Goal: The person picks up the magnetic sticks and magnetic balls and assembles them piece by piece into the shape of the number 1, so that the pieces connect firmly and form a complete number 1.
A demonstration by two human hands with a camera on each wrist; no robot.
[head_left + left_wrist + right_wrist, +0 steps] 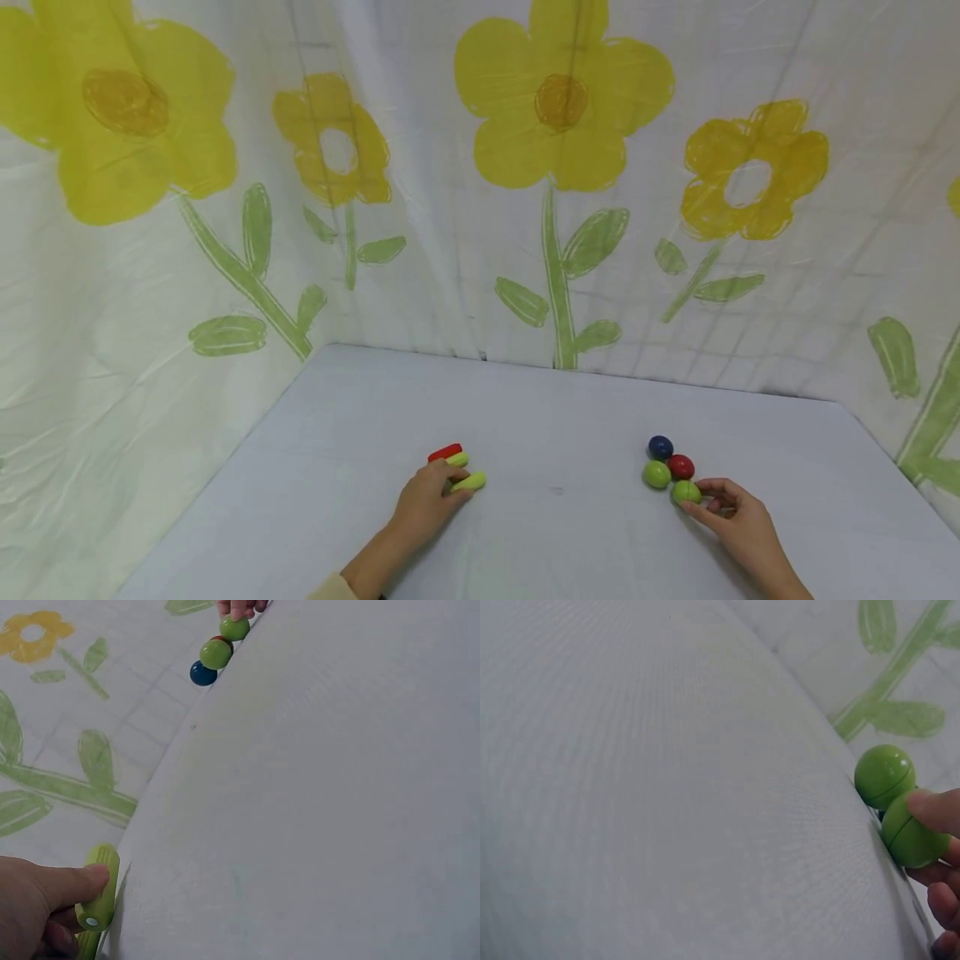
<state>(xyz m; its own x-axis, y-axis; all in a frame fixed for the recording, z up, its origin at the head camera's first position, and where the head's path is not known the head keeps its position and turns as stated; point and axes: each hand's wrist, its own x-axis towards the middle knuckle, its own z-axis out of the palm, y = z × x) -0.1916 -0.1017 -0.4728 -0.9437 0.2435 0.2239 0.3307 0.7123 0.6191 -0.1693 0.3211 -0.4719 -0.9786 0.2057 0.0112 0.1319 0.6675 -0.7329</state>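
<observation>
My left hand (429, 502) pinches a short yellow-green ridged stick (105, 889) between thumb and fingers; a white dot marks its end. Just beyond it lie a second yellow-green stick (457, 459) and a red one (446, 452), both partly covered by the fingers. On the right side, my right hand (738, 521) holds a shiny green egg-shaped ball (915, 836) with a seam, thumb on one side and fingers on the other. Close against that ball are another green ball (657, 474), a red ball (681, 467) and a dark blue ball (661, 447).
Both groups lie on a white table (555, 442), a wide stretch of its top between them. Behind and beside it hangs a white curtain (442, 250) printed with yellow flowers, meeting the table's back edge.
</observation>
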